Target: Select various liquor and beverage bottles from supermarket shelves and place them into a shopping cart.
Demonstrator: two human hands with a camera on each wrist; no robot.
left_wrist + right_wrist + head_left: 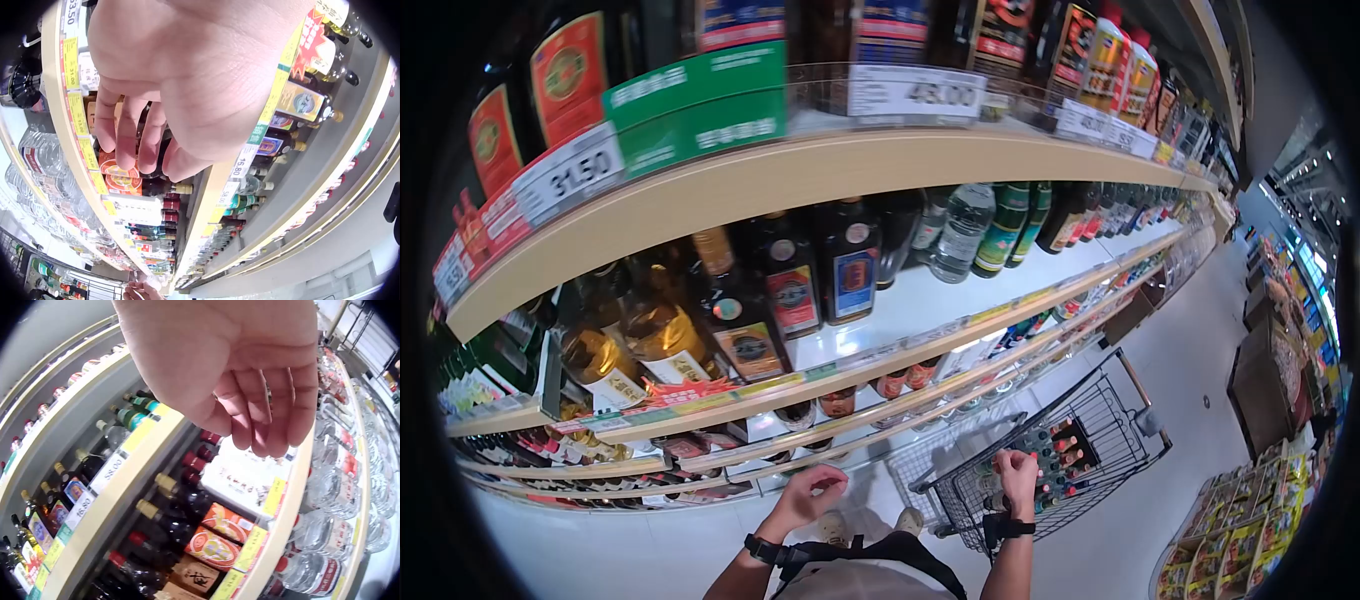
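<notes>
My left hand (812, 493) hangs in front of the lower shelves with nothing in it, its fingers loosely bent. In the left wrist view its palm and four fingers (151, 134) overlap a shelf of dark bottles and an orange-labelled bottle (120, 178). My right hand (1017, 474) is also empty, held over the shopping cart (1115, 420) in the head view. Several bottles (1060, 450) with dark and green glass stand inside that cart. The right wrist view shows the right fingers (253, 415) relaxed, near a white box (240, 478) on a shelf.
A curved shelf unit (830, 160) rises close ahead, carrying liquor bottles such as a blue-labelled one (852, 262) and a clear one (963, 235). Price tags (915, 92) line its edge. Large clear jugs (319, 537) sit lower. Yellow packaged goods (1240, 530) are stacked across the aisle.
</notes>
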